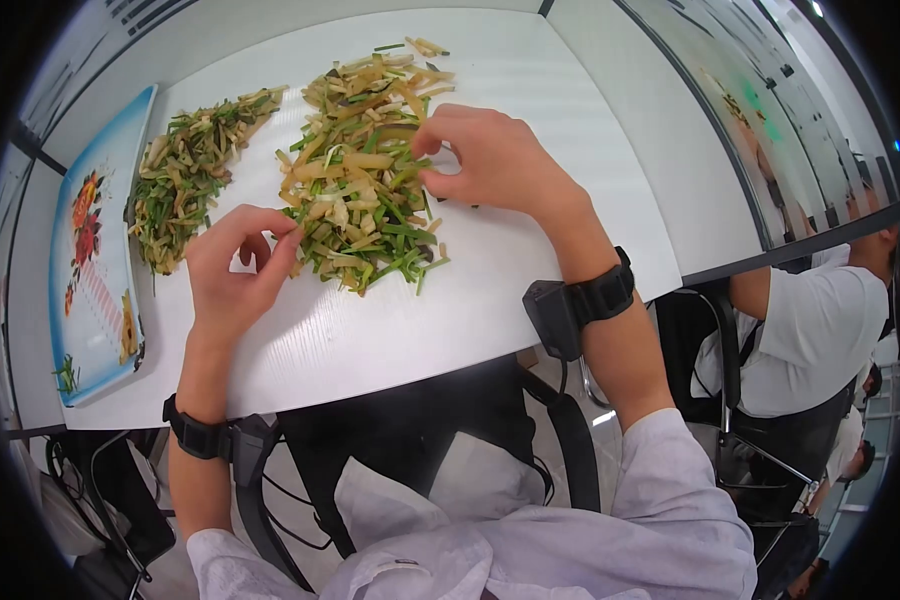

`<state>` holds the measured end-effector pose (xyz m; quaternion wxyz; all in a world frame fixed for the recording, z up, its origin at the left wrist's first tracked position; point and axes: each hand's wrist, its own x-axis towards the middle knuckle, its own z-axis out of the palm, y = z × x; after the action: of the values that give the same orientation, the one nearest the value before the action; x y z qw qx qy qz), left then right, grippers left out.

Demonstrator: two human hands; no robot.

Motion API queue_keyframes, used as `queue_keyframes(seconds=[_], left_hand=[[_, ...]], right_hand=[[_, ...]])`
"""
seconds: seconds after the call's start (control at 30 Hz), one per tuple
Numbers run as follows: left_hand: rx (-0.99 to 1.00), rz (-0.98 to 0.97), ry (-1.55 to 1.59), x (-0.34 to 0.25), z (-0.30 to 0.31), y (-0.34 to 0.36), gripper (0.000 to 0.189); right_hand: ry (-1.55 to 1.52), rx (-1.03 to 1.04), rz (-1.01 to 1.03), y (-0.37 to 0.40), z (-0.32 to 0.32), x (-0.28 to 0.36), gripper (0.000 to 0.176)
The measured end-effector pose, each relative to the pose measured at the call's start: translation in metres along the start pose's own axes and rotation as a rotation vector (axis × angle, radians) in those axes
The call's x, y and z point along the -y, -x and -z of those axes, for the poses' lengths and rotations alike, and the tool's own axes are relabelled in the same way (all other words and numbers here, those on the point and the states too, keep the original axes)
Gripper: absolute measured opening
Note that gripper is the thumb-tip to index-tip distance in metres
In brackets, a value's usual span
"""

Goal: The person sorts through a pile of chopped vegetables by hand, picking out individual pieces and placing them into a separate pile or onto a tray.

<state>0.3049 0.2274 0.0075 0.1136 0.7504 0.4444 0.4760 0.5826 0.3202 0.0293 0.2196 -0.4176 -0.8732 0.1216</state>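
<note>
A large loose pile of cut vegetable strips (355,205), green and pale yellow-brown, lies on the white table in front of me. My left hand (238,255) is at the pile's left edge, thumb and index finger pinched together; what lies between the tips, if anything, is too small to make out. At the right edge, my right hand (480,160) has curled fingers, with thumb and index finger apart and their tips touching the strips. A second, greener pile of cut vegetables (185,180) sits farther left, beyond my left hand.
A white tray with a blue rim (95,385) and printed flowers stands at the table's left, a few scraps on it. White partitions (660,120) border the table (560,100). To the right, a person in a white shirt (815,335) sits on a black chair.
</note>
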Motion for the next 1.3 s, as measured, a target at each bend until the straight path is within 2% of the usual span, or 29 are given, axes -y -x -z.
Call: queue_keyframes(seconds=[0.13,0.23,0.3,0.53,0.63,0.73,1.0,1.3], left_hand=[[-0.003,-0.014,-0.006,0.0,0.0,-0.001,0.014],[-0.001,-0.02,-0.013,0.0,0.001,-0.001,0.014],[0.027,0.005,-0.001,-0.002,0.002,0.001,0.013],[-0.004,-0.017,-0.007,-0.001,0.001,0.0,0.014],[0.032,0.01,-0.009,-0.003,0.003,0.0,0.012],[0.034,0.012,-0.003,-0.002,0.003,0.0,0.012],[0.014,-0.001,-0.008,0.0,0.0,0.0,0.013],[0.035,0.017,-0.004,-0.001,0.002,0.001,0.013]], right_hand=[[-0.004,0.089,-0.002,-0.001,0.002,0.0,0.012],[0.018,0.101,-0.001,-0.002,0.002,0.0,0.012],[-0.027,0.015,0.02,-0.001,-0.001,0.0,0.011],[-0.005,0.095,-0.049,-0.002,0.0,-0.002,0.014],[0.014,0.077,-0.018,-0.002,0.0,0.0,0.014],[-0.01,-0.053,0.028,-0.003,-0.001,-0.001,0.011],[-0.065,-0.138,0.018,-0.004,-0.003,-0.001,0.01],[-0.057,-0.093,-0.017,-0.004,0.001,0.006,0.01]])
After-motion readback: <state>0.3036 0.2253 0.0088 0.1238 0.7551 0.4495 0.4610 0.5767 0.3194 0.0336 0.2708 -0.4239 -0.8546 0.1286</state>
